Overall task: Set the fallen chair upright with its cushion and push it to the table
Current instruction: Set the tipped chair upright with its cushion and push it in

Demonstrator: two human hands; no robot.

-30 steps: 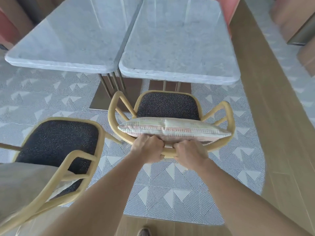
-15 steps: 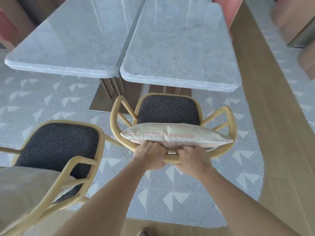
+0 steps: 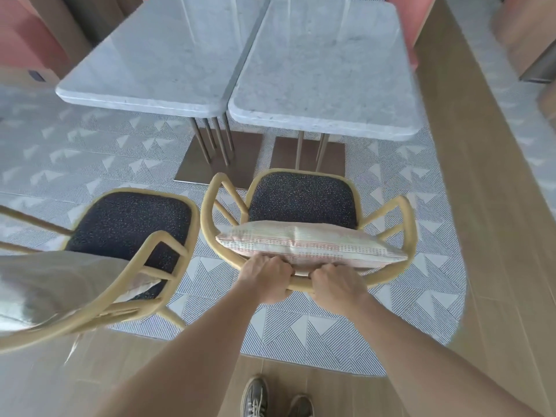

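The tan curved-frame armchair with the dark speckled seat [image 3: 302,201] is standing upright on the grey triangle-patterned rug [image 3: 316,332], just short of the near edge of the right-hand grey marble bench [image 3: 325,70]. Its seat front is pointing at that bench's metal base. The pale cushion with pink dotted stripes [image 3: 307,245] is sitting on edge at the end of the seat farthest from the bench, leaning against the back rail so that it probably cannot slide off as the chair travels.

The left hand [image 3: 264,279] and the right hand [image 3: 335,285] are lying side by side on the middle of that rail, each grip wrapping fully around it just behind the cushion. Holding the centre is likely keeping the push straight towards the bench rather than swinging the chair sideways.

The righting looks done and the pushing-in is under way, since the seat is not yet lying under the bench top. A matching armchair [image 3: 129,221] is standing off the bench's near left corner.
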